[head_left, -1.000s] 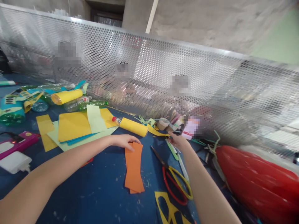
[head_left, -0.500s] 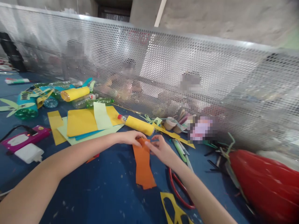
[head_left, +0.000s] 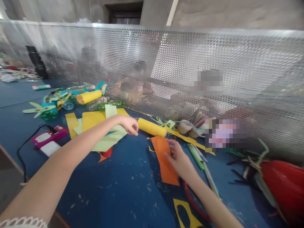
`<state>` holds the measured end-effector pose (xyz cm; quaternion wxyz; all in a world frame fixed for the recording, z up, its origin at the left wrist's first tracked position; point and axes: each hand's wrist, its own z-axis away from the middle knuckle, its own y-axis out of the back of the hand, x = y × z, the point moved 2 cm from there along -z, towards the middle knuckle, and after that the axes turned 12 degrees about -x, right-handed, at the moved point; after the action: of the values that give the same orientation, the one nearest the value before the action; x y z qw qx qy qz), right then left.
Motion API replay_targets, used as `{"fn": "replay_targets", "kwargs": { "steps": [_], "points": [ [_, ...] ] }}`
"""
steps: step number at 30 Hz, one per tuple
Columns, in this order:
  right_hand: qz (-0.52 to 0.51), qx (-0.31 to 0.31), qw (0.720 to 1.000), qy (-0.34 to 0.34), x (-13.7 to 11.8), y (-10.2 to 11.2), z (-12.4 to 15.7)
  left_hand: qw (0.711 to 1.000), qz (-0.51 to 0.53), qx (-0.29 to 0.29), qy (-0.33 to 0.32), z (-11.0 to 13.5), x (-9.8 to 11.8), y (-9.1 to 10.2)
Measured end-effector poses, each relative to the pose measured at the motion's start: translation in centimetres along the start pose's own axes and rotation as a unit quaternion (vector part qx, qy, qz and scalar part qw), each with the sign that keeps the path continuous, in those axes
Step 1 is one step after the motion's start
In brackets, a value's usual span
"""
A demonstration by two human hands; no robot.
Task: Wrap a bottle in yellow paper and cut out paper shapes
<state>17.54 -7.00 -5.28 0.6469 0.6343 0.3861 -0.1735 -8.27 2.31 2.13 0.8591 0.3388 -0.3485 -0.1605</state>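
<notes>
My right hand grips the right edge of an orange paper strip, thumb on top. The strip slants above the blue table and flares toward its lower end. My left hand is apart from it, to the left, with fingers curled together; whatever they may hold is hidden. Just behind the strip lies a bottle wrapped in yellow paper, its cap end hidden by my left hand. Beneath my left forearm are yellow sheets and pale green paper. Small red and orange scraps lie in front of them.
Scissors with red handles lie partly under my right forearm, near a cut yellow sheet. Decorated bottles and a purple device with a cable are at left. A red bag sits right. A perforated metal screen closes the back; people are behind it.
My left hand has let go of the orange paper strip and moved left. The right hand keeps the strip, now gripped at its side edge. The view has turned slightly left.
</notes>
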Motion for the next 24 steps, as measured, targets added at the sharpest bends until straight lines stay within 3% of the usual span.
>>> {"fn": "replay_targets", "kwargs": {
  "steps": [3, 5, 10, 17, 24],
  "points": [
    [0.185, 0.089, 0.978, 0.046, -0.2, 0.2, 0.4, 0.991, -0.076, -0.021, 0.107, 2.5, -1.5, 0.9],
    [0.251, 0.106, 0.959, 0.08, -0.9, -0.1, 0.7, 0.979, -0.094, -0.026, 0.177, 3.8, -2.5, 1.0],
    [0.238, 0.025, 0.958, 0.158, -3.8, -2.3, 0.9, 0.949, -0.132, -0.015, 0.286, 5.6, -4.7, 1.2],
    [0.172, -0.097, 0.962, 0.189, -7.5, -6.6, 1.1, 0.955, -0.151, 0.013, 0.256, 4.8, -6.5, 0.3],
    [0.227, -0.166, 0.922, 0.266, -11.5, -9.7, -0.2, 0.955, -0.154, 0.02, 0.253, 4.9, -6.3, 0.4]
  ]
}}
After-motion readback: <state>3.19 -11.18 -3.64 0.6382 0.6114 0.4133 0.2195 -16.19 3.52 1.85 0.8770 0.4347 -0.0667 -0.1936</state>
